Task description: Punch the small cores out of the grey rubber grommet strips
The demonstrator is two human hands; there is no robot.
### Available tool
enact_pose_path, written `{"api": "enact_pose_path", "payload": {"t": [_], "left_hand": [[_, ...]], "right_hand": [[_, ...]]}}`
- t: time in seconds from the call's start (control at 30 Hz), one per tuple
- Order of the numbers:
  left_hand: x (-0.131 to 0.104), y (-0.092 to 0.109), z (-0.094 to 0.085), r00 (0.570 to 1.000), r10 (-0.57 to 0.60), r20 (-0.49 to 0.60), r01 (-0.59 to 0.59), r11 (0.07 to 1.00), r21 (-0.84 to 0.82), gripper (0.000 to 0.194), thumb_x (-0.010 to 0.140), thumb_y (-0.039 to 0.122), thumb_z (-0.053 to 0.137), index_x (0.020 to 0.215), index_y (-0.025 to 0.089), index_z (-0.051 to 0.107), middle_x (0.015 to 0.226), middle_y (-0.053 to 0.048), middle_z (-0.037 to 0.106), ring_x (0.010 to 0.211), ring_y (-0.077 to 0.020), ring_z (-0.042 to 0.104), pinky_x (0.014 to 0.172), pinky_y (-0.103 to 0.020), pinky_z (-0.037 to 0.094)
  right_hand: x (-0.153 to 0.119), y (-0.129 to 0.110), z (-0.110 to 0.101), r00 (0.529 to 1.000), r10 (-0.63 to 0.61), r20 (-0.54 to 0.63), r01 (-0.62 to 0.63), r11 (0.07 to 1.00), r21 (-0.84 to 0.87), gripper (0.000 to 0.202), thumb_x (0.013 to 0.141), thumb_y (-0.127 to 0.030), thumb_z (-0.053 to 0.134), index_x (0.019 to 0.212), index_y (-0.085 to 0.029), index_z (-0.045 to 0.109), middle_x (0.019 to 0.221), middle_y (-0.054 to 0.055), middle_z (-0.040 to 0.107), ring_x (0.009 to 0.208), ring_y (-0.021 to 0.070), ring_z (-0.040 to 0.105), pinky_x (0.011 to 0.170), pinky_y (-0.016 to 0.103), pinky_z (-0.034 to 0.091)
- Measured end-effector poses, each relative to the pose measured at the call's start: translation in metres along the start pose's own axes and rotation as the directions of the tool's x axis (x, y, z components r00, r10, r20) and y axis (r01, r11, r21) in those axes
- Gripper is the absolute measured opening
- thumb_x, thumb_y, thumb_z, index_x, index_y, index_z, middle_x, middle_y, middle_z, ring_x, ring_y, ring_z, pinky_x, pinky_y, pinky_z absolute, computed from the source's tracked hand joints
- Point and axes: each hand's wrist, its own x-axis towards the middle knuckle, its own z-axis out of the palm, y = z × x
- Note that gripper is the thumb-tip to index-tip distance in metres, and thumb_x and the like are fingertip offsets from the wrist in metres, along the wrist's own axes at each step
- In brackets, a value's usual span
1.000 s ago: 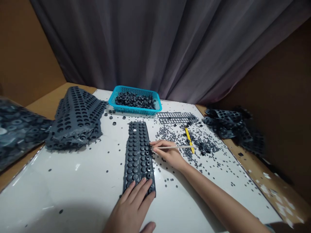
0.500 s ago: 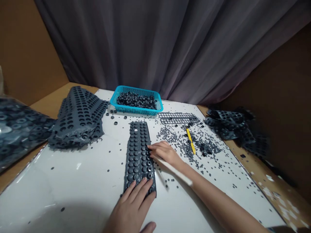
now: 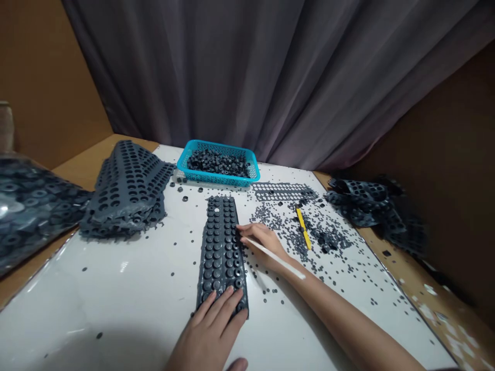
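A long dark grey rubber sheet (image 3: 222, 247) with rows of round raised studs lies lengthwise on the white board (image 3: 143, 299). My left hand (image 3: 216, 324) rests flat across its near end, fingers spread. At the sheet's right edge, my right hand (image 3: 265, 245) is closed around a thin white stick (image 3: 286, 265), whose rear end points toward the lower right. The stick's tip is hidden at the fingers. Several studs along the right column show open centres.
Behind the sheet is a blue basket (image 3: 218, 178) of small black parts. Stacked perforated sheets (image 3: 124, 190) and a bag of rings (image 3: 34, 206) lie left. Right are a yellow tool (image 3: 303, 228), scattered discs, a flat perforated strip (image 3: 284, 191) and crumpled dark scraps (image 3: 359, 201).
My right hand has moved slightly up along the sheet's right edge, and the white stick has shifted with it. My left hand keeps its place on the sheet. The view has shifted slightly.
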Motion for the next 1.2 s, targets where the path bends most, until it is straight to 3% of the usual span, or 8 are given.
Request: {"api": "enact_pose_path", "payload": {"t": [0.5,0.63,0.77,0.83,1.0,1.1,1.2], "left_hand": [[-0.002,0.001,0.002,1.000,-0.004,0.019,0.004,1.000,0.012,0.046,0.080,0.036,0.059,0.123,0.021,0.055,0.136,-0.004,0.053,0.122,-0.0220,0.048,0.098,-0.034,0.040],[-0.003,0.001,0.005,1.000,-0.010,0.018,0.010,1.000,0.009,0.048,0.080,0.036,0.059,0.125,0.022,0.054,0.138,-0.004,0.050,0.124,-0.0222,0.046,0.098,-0.035,0.040],[0.000,-0.001,0.001,1.000,0.011,0.002,-0.011,0.999,0.033,0.045,0.080,0.036,0.059,0.122,0.021,0.055,0.133,-0.005,0.055,0.121,-0.0216,0.049,0.095,-0.033,0.041],[0.000,-0.001,0.002,1.000,0.001,-0.001,-0.001,1.000,0.021,0.045,0.080,0.036,0.059,0.123,0.022,0.054,0.135,-0.004,0.054,0.122,-0.0215,0.047,0.097,-0.033,0.039],[-0.009,0.000,0.015,1.000,-0.022,0.018,0.022,0.999,-0.031,0.049,0.080,0.039,0.060,0.127,0.024,0.052,0.142,-0.003,0.046,0.125,-0.0237,0.044,0.103,-0.034,0.034],[-0.010,0.000,0.019,1.000,-0.017,0.013,0.018,1.000,-0.023,0.050,0.081,0.039,0.059,0.127,0.023,0.052,0.142,-0.003,0.046,0.126,-0.0236,0.043,0.102,-0.035,0.036],[-0.010,-0.001,0.018,1.000,-0.009,0.017,0.009,1.000,-0.016,0.049,0.082,0.039,0.058,0.128,0.024,0.052,0.143,-0.003,0.045,0.126,-0.0233,0.043,0.101,-0.035,0.037]], "right_hand": [[-0.005,-0.004,0.006,1.000,-0.028,0.012,0.028,1.000,-0.013,0.014,0.093,-0.032,0.052,0.087,-0.022,0.060,0.109,0.009,0.071,0.097,0.0211,0.066,0.083,0.037,0.047],[-0.003,-0.001,0.006,0.988,-0.145,0.050,0.151,0.979,-0.134,0.012,0.093,-0.029,0.053,0.086,-0.020,0.059,0.109,0.009,0.071,0.095,0.0203,0.066,0.080,0.036,0.046],[0.002,0.007,0.006,0.944,-0.305,0.124,0.329,0.895,-0.301,0.014,0.094,-0.023,0.050,0.086,-0.019,0.060,0.107,0.009,0.071,0.090,0.0199,0.065,0.073,0.034,0.046],[0.005,0.012,0.003,0.933,-0.332,0.139,0.360,0.868,-0.341,0.015,0.095,-0.020,0.047,0.086,-0.019,0.060,0.108,0.009,0.071,0.088,0.0198,0.064,0.073,0.035,0.046],[0.015,0.017,-0.010,0.976,-0.218,-0.002,0.207,0.932,-0.298,0.019,0.096,-0.022,0.045,0.086,-0.019,0.061,0.106,0.012,0.071,0.086,0.0213,0.065,0.075,0.038,0.049],[0.014,0.011,-0.013,0.991,-0.046,-0.126,0.036,0.996,-0.077,0.015,0.094,-0.025,0.048,0.087,-0.020,0.060,0.097,0.012,0.072,0.090,0.0223,0.067,0.077,0.037,0.052],[0.008,0.000,-0.009,0.988,0.122,-0.091,-0.101,0.973,0.206,0.015,0.092,-0.032,0.054,0.088,-0.020,0.061,0.093,0.011,0.071,0.097,0.0235,0.067,0.079,0.037,0.054]]}}
